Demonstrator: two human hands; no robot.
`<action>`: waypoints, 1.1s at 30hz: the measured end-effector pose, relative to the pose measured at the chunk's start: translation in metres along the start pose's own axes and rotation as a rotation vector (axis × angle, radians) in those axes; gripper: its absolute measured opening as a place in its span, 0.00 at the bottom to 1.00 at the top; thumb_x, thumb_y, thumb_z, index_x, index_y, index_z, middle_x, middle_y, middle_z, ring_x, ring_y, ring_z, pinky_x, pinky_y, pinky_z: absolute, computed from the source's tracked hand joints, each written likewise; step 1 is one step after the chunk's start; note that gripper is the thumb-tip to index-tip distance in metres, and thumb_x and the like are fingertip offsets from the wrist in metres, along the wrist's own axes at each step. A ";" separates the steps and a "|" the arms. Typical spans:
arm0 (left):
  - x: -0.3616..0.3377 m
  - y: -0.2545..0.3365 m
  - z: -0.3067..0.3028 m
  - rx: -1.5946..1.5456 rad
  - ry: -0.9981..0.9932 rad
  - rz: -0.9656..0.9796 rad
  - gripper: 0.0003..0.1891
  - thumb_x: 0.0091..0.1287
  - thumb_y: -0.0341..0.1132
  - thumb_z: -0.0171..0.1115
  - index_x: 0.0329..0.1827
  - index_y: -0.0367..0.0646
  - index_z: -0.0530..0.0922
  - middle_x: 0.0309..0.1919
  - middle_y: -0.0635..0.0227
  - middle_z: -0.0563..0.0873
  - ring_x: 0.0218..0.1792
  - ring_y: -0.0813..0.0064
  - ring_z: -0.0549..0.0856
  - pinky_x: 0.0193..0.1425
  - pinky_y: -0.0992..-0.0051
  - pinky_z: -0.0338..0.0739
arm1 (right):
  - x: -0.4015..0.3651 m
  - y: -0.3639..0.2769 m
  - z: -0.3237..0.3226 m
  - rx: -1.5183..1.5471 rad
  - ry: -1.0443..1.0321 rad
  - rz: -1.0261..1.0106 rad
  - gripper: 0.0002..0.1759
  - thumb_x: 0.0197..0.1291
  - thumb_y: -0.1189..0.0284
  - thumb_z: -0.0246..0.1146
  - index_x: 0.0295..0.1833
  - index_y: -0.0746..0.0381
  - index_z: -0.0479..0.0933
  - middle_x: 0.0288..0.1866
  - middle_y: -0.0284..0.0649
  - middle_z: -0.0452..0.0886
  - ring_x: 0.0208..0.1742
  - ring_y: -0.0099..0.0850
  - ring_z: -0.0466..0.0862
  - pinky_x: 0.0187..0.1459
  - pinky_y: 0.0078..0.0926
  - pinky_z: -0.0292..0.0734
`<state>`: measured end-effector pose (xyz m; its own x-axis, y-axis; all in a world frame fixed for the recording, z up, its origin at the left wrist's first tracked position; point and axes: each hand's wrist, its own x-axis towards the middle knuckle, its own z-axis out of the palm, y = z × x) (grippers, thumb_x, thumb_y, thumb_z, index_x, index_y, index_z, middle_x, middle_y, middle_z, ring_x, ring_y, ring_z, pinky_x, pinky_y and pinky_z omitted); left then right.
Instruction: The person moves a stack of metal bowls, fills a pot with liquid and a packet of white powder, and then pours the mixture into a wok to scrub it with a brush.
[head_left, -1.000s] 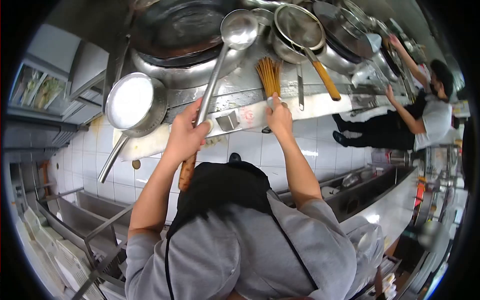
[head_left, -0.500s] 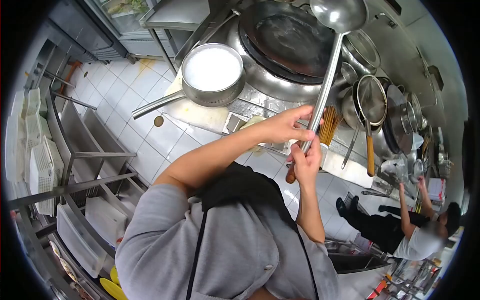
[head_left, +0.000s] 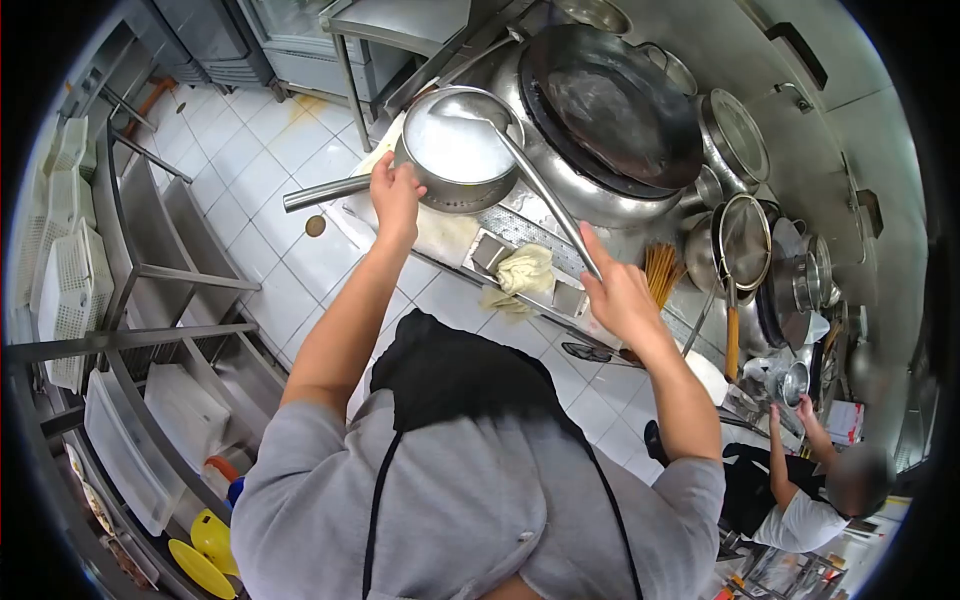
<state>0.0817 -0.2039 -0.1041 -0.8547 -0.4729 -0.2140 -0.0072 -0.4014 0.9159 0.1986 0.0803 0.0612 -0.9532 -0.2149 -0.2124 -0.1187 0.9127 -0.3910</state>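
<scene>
A steel saucepan (head_left: 465, 197) of white, foamy liquid stands at the counter's left end, its long handle pointing left. My left hand (head_left: 397, 195) is at the base of that handle, fingers curled in where handle meets pan wall; the handle's outer part sticks out past it. My right hand (head_left: 625, 305) is closed round a long-handled ladle (head_left: 545, 190), whose shaft slants up and left. The ladle's bowl is inside the saucepan, partly in the white liquid. My right hand hides the lower end of the ladle's handle.
A big dark wok (head_left: 625, 110) sits on the stove behind the saucepan. Near my right hand are a crumpled cloth (head_left: 525, 270) and a bundle of thin sticks (head_left: 662, 272). Strainers (head_left: 745, 235) and pans lie to the right. A co-worker (head_left: 800, 490) holds something there.
The ladle has swung down and left from above the wok into the saucepan. My left hand has let go of the ladle and moved to the saucepan's handle.
</scene>
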 end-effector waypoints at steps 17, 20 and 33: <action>0.017 0.022 0.010 -0.017 -0.170 -0.148 0.21 0.67 0.20 0.54 0.64 0.33 0.65 0.40 0.57 0.77 0.30 0.70 0.81 0.34 0.64 0.90 | 0.056 -0.023 -0.060 -0.275 -0.312 0.032 0.33 0.66 0.73 0.53 0.76 0.61 0.58 0.58 0.58 0.78 0.64 0.50 0.76 0.63 0.45 0.72; 0.015 0.027 0.012 -0.011 -0.147 -0.148 0.21 0.67 0.20 0.54 0.63 0.35 0.66 0.39 0.57 0.77 0.28 0.70 0.82 0.34 0.64 0.90 | 0.057 -0.003 -0.060 -0.237 -0.263 -0.075 0.33 0.66 0.72 0.54 0.76 0.61 0.59 0.49 0.59 0.81 0.54 0.47 0.82 0.58 0.42 0.76; 0.019 0.031 0.008 0.009 -0.198 -0.144 0.21 0.65 0.19 0.54 0.62 0.32 0.66 0.37 0.58 0.77 0.29 0.69 0.82 0.33 0.66 0.90 | 0.036 -0.029 -0.065 -0.233 -0.357 -0.040 0.33 0.68 0.70 0.57 0.77 0.60 0.57 0.48 0.64 0.80 0.56 0.54 0.80 0.60 0.45 0.70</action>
<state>0.0611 -0.2191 -0.0769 -0.9297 -0.2480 -0.2724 -0.1399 -0.4463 0.8839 0.1496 0.0690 0.1231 -0.7953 -0.3216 -0.5139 -0.2527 0.9464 -0.2011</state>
